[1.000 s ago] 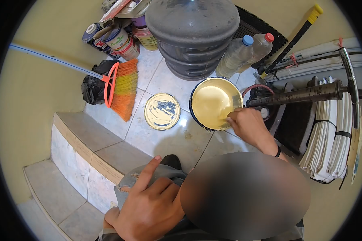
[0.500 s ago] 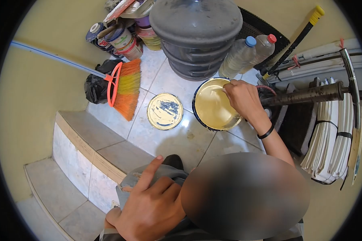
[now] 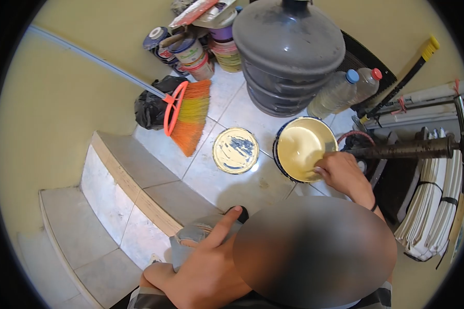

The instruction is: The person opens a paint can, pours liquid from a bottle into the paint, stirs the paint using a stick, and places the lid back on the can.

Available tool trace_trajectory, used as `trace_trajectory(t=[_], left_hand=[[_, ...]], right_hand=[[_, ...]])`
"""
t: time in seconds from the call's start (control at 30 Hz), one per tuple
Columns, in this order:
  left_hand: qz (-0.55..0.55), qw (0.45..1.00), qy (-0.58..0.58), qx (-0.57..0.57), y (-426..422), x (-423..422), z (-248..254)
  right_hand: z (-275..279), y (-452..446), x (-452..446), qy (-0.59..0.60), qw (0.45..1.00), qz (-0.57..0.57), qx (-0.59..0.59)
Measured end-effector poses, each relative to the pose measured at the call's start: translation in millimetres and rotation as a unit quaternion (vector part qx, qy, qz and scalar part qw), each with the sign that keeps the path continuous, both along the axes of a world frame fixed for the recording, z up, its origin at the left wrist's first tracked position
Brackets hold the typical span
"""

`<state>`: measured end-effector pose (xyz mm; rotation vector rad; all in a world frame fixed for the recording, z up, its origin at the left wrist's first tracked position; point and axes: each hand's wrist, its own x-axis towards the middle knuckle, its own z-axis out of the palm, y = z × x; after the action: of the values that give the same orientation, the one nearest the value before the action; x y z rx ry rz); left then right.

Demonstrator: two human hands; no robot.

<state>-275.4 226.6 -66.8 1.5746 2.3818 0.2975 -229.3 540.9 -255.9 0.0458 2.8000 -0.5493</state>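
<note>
A round bucket (image 3: pixel 300 140) of cream-yellow paint stands on the tiled floor. My right hand (image 3: pixel 345 175) is closed at the bucket's near right rim, fingertips just over the paint; what it holds is too small and hidden to name. Left of the bucket lies a round lid (image 3: pixel 235 150) smeared with cream paint and dark patches. My left hand (image 3: pixel 211 262) is by my knee (image 3: pixel 191 242) in torn jeans, index finger stretched out and nothing seen in it; a blurred oval hides its other fingers.
An orange broom (image 3: pixel 191 118) leans at the left above tiled steps (image 3: pixel 139 154). Behind stand paint cans (image 3: pixel 191 54), a big grey water jug (image 3: pixel 288 56) and two bottles (image 3: pixel 335 95). At right are a metal pump (image 3: pixel 407 149) and bundled white sheets (image 3: pixel 423 206).
The view has shifted, so the scene sits further right and lower. My right hand moved to the bucket's far rim, then back to the near right side. My left index finger stays extended.
</note>
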Motion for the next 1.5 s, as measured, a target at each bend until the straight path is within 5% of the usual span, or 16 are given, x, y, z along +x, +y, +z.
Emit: trace_trajectory(t=[0.33, 0.5, 0.67, 0.9, 1.0, 1.4, 1.5], left_hand=[[0.002, 1.0, -0.007, 0.002, 2.4, 3.5, 0.9], [0.035, 0.999, -0.03, 0.004, 1.4, 6.1, 2.4], [0.037, 0.999, -0.031, 0.007, 0.7, 3.5, 0.9], [0.028, 0.999, -0.031, 0.005, 7.9, 2.4, -1.1], [0.033, 0.999, -0.03, 0.001, 8.6, 4.3, -1.9], [0.029, 0.999, -0.028, 0.0, 3.9, 3.9, -2.9], [0.039, 0.999, -0.03, 0.003, 5.4, 3.6, -2.1]], right_hand=[[-25.1, -17.2, -40.7, 0.129, 0.99, -0.004, -0.064], [-44.2, 2.9, -46.3, 0.266, 0.961, -0.071, 0.036], [-30.9, 17.4, -11.4, 0.2, 0.967, -0.074, 0.14], [-4.9, -18.9, 14.2, 0.029, 0.998, -0.033, 0.034], [-17.3, -31.5, -4.0, 0.09, 0.99, -0.069, -0.082], [-35.3, -3.4, -34.3, 0.23, 0.967, -0.096, 0.061], [-33.5, -9.0, -19.3, 0.166, 0.981, -0.095, 0.018]])
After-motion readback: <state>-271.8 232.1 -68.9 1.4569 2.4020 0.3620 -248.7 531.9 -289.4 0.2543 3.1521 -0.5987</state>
